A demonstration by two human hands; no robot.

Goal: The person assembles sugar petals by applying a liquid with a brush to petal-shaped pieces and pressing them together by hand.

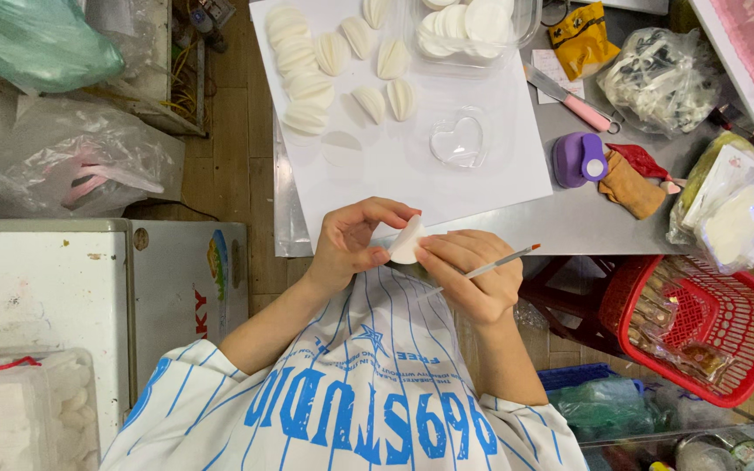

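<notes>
A folded white disc (407, 241) is pinched between both hands at lower centre of the frame, just over the near edge of the white sheet (517, 157). The left hand (355, 240) is clamped on the disc's left side, thumb and fingers closed round it. The right hand (473, 270) is pressed to the disc's right edge with thumb and forefinger, and a thin brush (499, 262) with an orange tip is also gripped in it, pointing to the right of the frame. The hands are held together, touching through the disc.

Progress, as judged from the layout: a fair number of folded discs (333, 54) are already laid out in rows at upper centre of the sheet, some overlapped in a column at upper left of the sheet. A flat unfolded disc (342, 148) is seen lying below them. More flat discs (464, 22) are stacked in a clear plastic tray (525, 26) at top centre, so plenty appears left to fold. A clear heart-shaped piece (458, 141) is placed mid-sheet.

On the grey table (586, 218) to the right: a purple punch (579, 159), a pink-handled knife (569, 98), bagged items. A red basket (700, 327) is seen at lower right. Whether glue is on the brush cannot be told.
</notes>
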